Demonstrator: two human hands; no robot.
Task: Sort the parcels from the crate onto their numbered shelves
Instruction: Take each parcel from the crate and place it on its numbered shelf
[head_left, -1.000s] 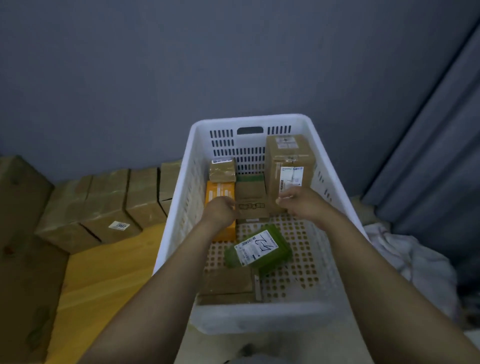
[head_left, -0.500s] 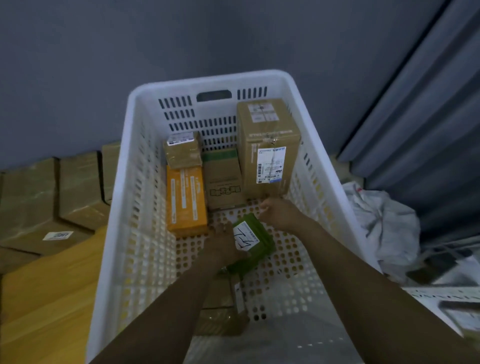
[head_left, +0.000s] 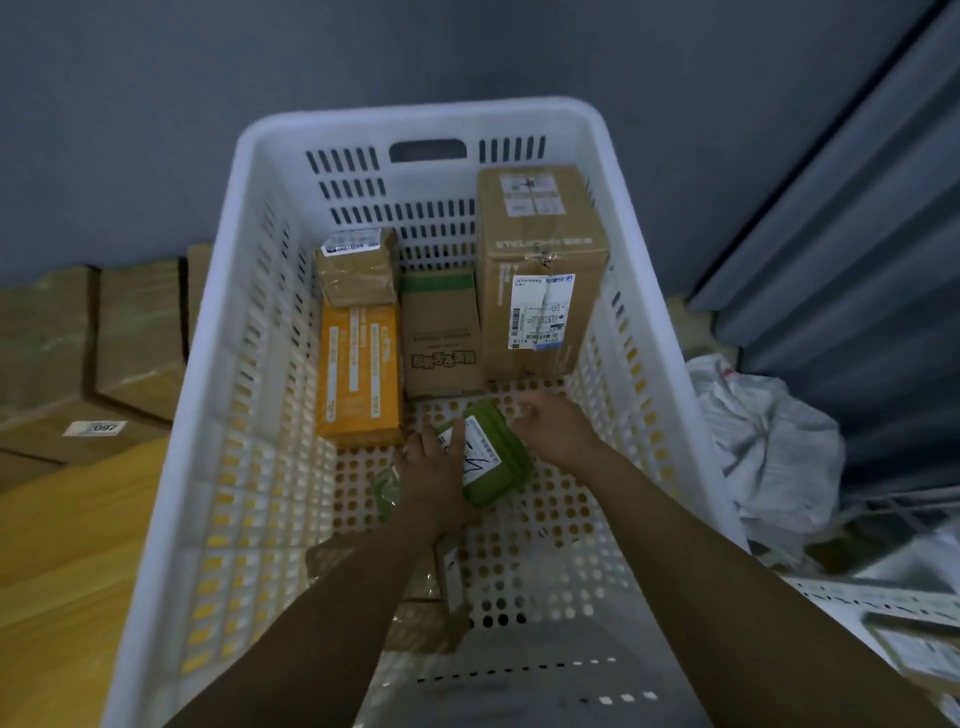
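Note:
Both my hands are down inside the white perforated crate (head_left: 223, 395). My left hand (head_left: 431, 473) grips the left side of a green parcel (head_left: 493, 467) with a white handwritten label, thumb across the label. My right hand (head_left: 553, 428) holds the parcel's far right end. Beyond it lie an orange box (head_left: 358, 369), a small taped brown box (head_left: 356, 273), a brown printed carton (head_left: 441, 338) and a tall brown carton (head_left: 540, 270) with a shipping label. Under my left forearm a flat brown parcel (head_left: 415, 597) is partly hidden.
Cardboard boxes (head_left: 78, 353) are stacked left of the crate against the grey wall, one labelled 097. A yellow wooden surface (head_left: 67, 545) lies at lower left. Crumpled white plastic bags (head_left: 769, 441) and grey curtain folds (head_left: 857, 234) are on the right.
The camera has moved closer over the crate. Both hands dropped from the far boxes to the green parcel and closed on it; the parcel has shifted slightly.

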